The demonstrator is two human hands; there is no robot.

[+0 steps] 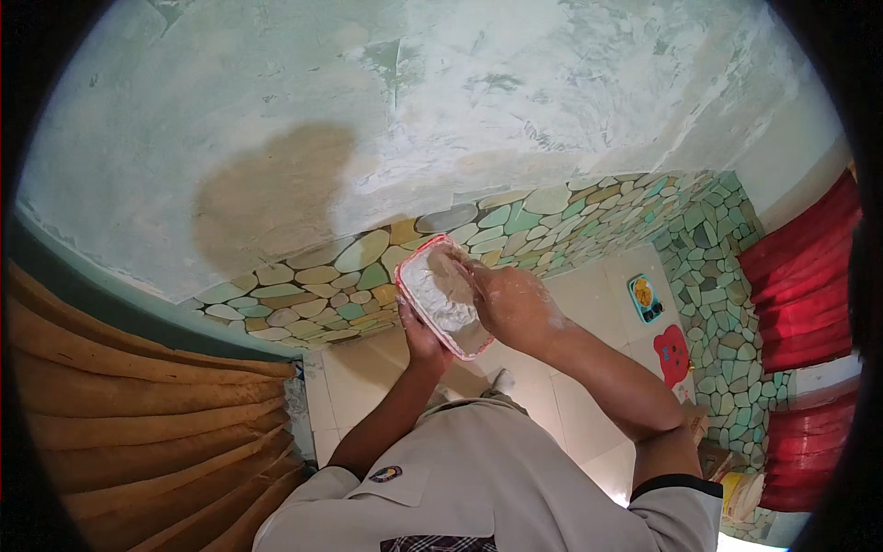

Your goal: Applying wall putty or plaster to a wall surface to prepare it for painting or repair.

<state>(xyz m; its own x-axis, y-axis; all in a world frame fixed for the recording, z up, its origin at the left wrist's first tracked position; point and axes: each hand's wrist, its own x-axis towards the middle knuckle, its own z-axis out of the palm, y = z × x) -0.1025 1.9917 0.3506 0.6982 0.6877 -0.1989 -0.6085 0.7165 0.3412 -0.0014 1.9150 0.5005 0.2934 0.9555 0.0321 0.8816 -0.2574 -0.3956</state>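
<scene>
Shallow rectangular container (445, 296) with a red rim, filled with white paste, held up in front of the chest, close to a patchy pale green wall (441, 101). Left hand (421, 339) cupped beneath the container's near end, fingers curled around the underside, thumb on the rim. Right hand (509, 302), dusted white, reaching into the container from the right, fingertips bent down together into the paste. Just behind the container, a band of pebble-pattern tiles (515, 225) along the wall's base. Orange curtain (138, 414) far left of the container; red cloth (805, 276) far right.
</scene>
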